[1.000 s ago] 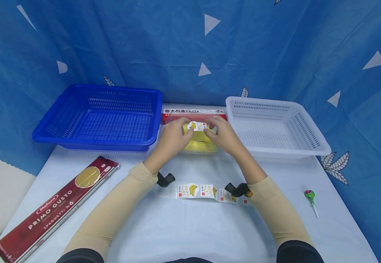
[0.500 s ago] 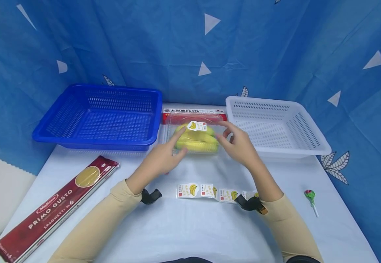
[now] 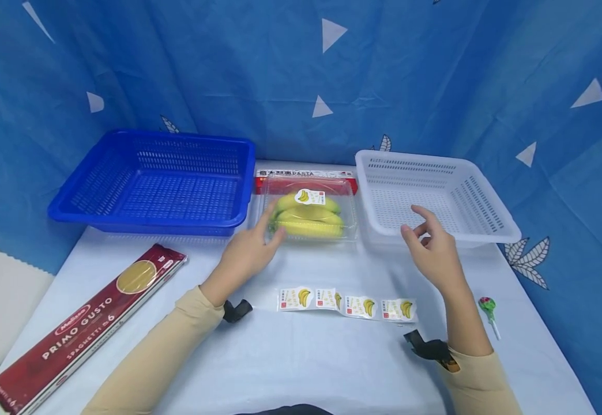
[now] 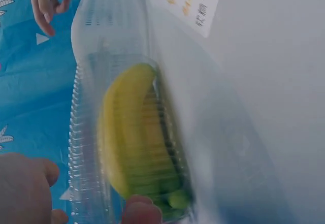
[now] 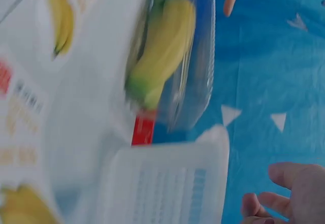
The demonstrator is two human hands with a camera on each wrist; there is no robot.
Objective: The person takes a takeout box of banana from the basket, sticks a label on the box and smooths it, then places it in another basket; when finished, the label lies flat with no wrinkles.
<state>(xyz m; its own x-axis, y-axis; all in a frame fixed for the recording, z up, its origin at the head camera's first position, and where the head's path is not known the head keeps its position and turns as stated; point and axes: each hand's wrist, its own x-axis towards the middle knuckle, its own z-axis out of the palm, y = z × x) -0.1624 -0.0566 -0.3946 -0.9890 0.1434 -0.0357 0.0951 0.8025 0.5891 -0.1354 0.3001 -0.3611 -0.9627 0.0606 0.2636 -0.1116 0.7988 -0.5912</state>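
Observation:
Yellow-green bananas (image 3: 308, 222) lie inside a clear plastic clamshell box (image 3: 350, 222) with its lid down. A white banana sticker (image 3: 310, 197) is on the lid. My left hand (image 3: 246, 251) is at the box's left side, index finger and thumb extended right by its edge. In the left wrist view the thumb (image 4: 141, 211) overlaps the stem end of the bananas. To the right, my right hand (image 3: 433, 253) is in front of the white basket (image 3: 488, 237), fingers loosely bent and holding nothing. A strip of several banana stickers (image 3: 327, 298) lies in front of the box.
A blue basket (image 3: 150, 222) stands at the back left. Behind the box lies a red-and-white pasta package (image 3: 306, 174). A long red spaghetti pack (image 3: 90, 323) lies slanted at the left, and a green lollipop (image 3: 488, 306) at the right edge. Blue curtain (image 3: 301, 75) hangs behind.
Both hands have come off the sticker on the lid. The left hand has drawn back to the box's left side; the right hand has moved right, toward the front of the white basket.

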